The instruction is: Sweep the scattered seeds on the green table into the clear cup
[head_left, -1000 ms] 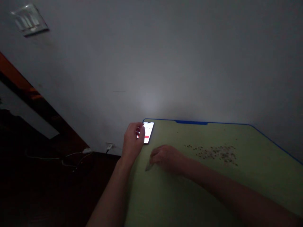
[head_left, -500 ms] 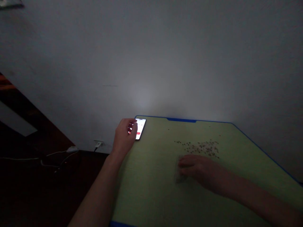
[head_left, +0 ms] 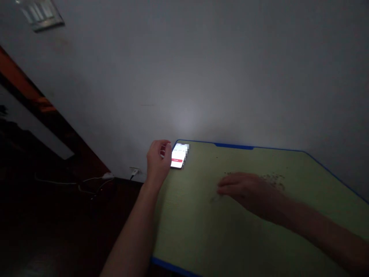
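Right hand [head_left: 249, 192]: fingers nearly closed, pinched on pale item [head_left: 216, 198] (motion-blurred, identity unclear), which jutted from fingertips over table [head_left: 187, 231]. Dark bits [head_left: 275, 179] lay scattered beyond those fingers, partly hidden. Left hand [head_left: 158, 161]: fingers curled, gap before thumb; lit phone [head_left: 179, 154] lay just beside, grip indiscernible.

My left hand [head_left: 159, 158] is hovering with its fingers curling and the thumb arching toward them, leaving a gap between, while my left forearm is slanting up from the bottom edge. My right hand [head_left: 249, 192] is turning its back upward, its fingers bunching and pointing left, with the forearm reaching in from the lower right, slightly blurred.
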`<move>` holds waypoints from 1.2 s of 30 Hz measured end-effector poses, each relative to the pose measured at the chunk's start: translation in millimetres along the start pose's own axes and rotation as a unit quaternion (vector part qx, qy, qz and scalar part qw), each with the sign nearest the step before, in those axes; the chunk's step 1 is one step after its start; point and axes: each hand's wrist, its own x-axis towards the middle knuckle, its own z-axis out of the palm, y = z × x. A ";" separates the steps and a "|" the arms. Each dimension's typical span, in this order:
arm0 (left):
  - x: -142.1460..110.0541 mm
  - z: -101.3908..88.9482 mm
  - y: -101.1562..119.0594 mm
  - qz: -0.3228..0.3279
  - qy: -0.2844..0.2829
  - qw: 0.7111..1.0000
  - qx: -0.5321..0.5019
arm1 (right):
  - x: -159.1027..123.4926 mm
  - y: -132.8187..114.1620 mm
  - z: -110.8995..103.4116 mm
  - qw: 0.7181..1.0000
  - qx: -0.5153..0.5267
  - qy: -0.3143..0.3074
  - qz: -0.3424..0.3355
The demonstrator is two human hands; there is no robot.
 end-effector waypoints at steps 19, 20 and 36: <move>-2.1 1.1 -2.0 0.001 -0.024 1.000 0.003 | 21.9 -15.9 41.5 0.993 -0.017 -0.080 -0.088; -2.3 1.5 -1.5 0.001 -0.029 1.000 0.004 | 7.9 -16.4 36.1 0.993 -0.013 -0.083 -0.081; -2.8 6.8 8.7 -0.011 -0.082 0.995 0.060 | -94.2 -14.8 -20.5 0.997 -0.072 0.016 -0.031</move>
